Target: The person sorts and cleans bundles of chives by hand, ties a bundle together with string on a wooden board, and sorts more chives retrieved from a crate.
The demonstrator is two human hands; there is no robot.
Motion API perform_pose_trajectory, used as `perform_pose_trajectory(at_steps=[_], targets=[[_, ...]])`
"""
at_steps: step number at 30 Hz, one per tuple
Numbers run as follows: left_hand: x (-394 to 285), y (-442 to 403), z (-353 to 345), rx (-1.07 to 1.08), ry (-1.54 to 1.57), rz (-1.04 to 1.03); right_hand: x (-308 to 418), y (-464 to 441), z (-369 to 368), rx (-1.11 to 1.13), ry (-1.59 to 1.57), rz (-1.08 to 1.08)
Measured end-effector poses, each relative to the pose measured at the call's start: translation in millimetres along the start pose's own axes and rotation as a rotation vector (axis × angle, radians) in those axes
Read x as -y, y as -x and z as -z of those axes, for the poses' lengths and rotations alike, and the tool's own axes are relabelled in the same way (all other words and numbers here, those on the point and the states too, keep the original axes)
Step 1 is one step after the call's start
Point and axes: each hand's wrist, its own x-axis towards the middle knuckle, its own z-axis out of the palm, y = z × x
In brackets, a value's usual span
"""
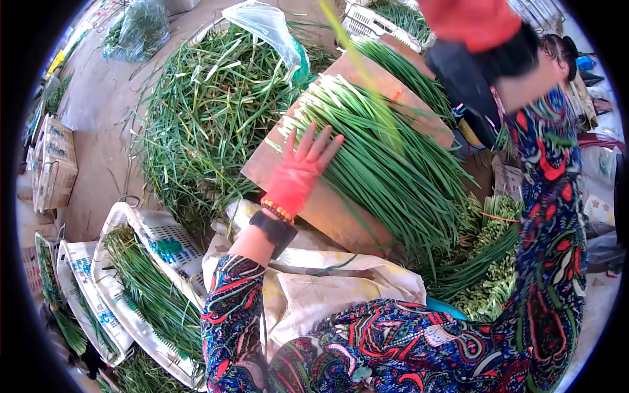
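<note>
A thick pile of garlic chives [386, 150], pale ends toward the upper left, lies across a brown board [354, 219]. My left hand [298, 171], in a red glove with greyish fingertips, rests with fingers spread at the near edge of the pile, by the pale stems. Raised at the upper right, my right hand [468, 23] is also red-gloved and smeared by motion. Its fingers are not clear, so whatever it may hold cannot be made out. A blurred yellow-green streak, perhaps a leaf [357, 62], crosses above the chives.
Beyond my left hand sits a large heap of loose green leaves [203, 111] with a clear plastic bag [262, 26]. White crates [160, 245] of greens stand at lower left. Bundled stems [488, 281] lie at lower right. Another person [560, 49] is partly visible at upper right.
</note>
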Motion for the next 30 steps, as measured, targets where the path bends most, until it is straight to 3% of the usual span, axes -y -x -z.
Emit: perform_pose_trajectory(at_steps=[3,8,12,18,23,24,27,28,30], targets=[[1.1,0.3,1.5,0.014,0.046,-0.003,-32.2,-2.1,-5.2,0.067,0.260,0.015],[2.2,-3.5,11.0,-0.031,0.093,-0.010,-129.6,43.2,20.3,0.015,1.216,-0.178],[0.2,-7.0,9.6,-0.028,0.025,-0.047,-201.1,37.4,32.2,0.089,1.484,-0.300],[-0.9,-25.7,15.3,-0.109,0.010,-0.040,-253.3,64.4,19.4,0.197,1.178,-0.276],[-9.5,-45.3,1.4,-0.049,0.210,-0.044,-290.5,102.5,-15.5,-0.106,0.744,-0.135],[-7.0,-45.4,5.7,-0.022,0.221,-0.071,-294.4,91.2,-16.6,0.022,0.934,-0.217],[-6.2,-52.5,9.8,0.099,0.190,-0.097,-302.3,92.6,-17.4,-0.183,1.041,-0.144],[-4.9,-54.5,8.8,0.121,0.167,-0.110,-300.1,95.1,-13.3,-0.401,0.703,-0.140],[-3.3,-58.0,4.8,0.120,0.175,-0.110,-286.5,91.9,10.2,-0.825,-0.121,-0.498]])
